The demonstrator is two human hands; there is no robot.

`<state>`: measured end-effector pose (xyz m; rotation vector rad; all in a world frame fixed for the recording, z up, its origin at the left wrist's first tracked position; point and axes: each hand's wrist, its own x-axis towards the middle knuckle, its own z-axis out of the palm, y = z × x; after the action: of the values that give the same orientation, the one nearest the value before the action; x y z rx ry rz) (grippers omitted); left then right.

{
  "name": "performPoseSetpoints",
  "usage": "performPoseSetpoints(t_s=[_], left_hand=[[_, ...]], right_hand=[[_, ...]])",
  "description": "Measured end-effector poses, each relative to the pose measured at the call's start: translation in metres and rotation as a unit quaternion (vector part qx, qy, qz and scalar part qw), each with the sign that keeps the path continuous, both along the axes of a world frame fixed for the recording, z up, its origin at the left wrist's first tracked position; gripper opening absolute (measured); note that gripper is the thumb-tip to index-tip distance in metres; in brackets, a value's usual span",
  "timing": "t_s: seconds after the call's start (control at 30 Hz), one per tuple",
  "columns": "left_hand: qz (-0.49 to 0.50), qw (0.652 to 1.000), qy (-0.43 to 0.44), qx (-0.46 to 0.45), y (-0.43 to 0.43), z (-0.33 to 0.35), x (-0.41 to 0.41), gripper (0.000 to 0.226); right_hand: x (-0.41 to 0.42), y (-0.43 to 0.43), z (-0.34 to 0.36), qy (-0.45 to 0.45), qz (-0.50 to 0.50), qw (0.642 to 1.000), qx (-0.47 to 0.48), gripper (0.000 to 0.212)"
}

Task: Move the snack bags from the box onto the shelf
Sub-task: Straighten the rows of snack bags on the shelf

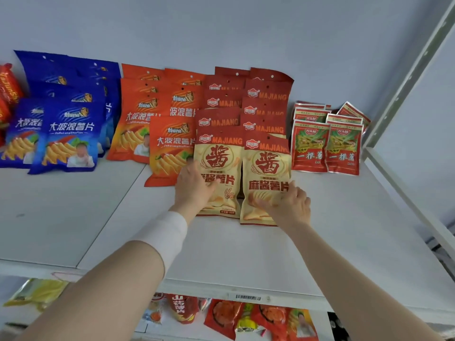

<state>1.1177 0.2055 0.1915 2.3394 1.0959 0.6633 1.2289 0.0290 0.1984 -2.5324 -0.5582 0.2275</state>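
Two cream-and-red Majiang chip bags lie flat at the front of two overlapping rows on the white shelf (246, 254). My left hand (194, 188) rests on the lower left of the left front bag (221, 166), fingers spread over it. My right hand (288, 205) presses on the bottom right of the right front bag (267, 168), fingers curled on its lower edge. More Majiang bags (267, 94) are stacked behind them toward the back wall. The box is out of view.
Orange chip bags (167, 143) lie just left of the Majiang rows, blue chip bags (71, 134) further left. Small red packets (325, 146) sit to the right near the metal upright (403, 87). A lower shelf holds mixed snack packs (246, 318).
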Motion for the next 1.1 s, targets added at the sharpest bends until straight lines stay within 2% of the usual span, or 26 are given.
performPoseSetpoints(t_s=[0.17,0.27,0.37,0.5,0.67,0.83,0.97,1.1], left_hand=[[0.039,0.998,-0.028,-0.042,0.024,0.004,0.029,0.086],[0.04,0.99,-0.083,-0.104,0.047,0.002,0.049,0.085],[0.034,0.973,-0.141,-0.181,0.065,-0.006,0.062,0.094],[0.041,0.948,-0.211,-0.234,0.076,-0.009,0.072,0.088],[0.028,0.94,-0.249,-0.233,0.087,-0.003,0.087,0.049],[0.022,0.933,-0.254,-0.253,0.092,-0.006,0.093,0.043],[0.047,0.945,-0.269,-0.178,0.094,0.007,0.104,0.032],[0.09,0.924,-0.35,-0.126,0.094,0.016,0.119,0.03]], right_hand=[[0.028,0.023,-0.013,0.061,-0.059,0.994,0.066,0.108],[0.05,0.035,-0.017,0.091,-0.082,0.985,0.125,0.09],[0.057,0.038,-0.017,0.133,-0.103,0.967,0.194,0.073],[0.061,0.04,-0.014,0.114,-0.112,0.954,0.255,0.07],[0.077,0.055,-0.009,0.085,-0.095,0.95,0.286,0.067],[0.082,0.067,-0.013,0.086,-0.082,0.944,0.308,0.071],[0.089,0.075,-0.014,0.057,-0.092,0.934,0.341,0.074],[0.094,0.088,-0.02,0.009,-0.116,0.931,0.346,0.08]])
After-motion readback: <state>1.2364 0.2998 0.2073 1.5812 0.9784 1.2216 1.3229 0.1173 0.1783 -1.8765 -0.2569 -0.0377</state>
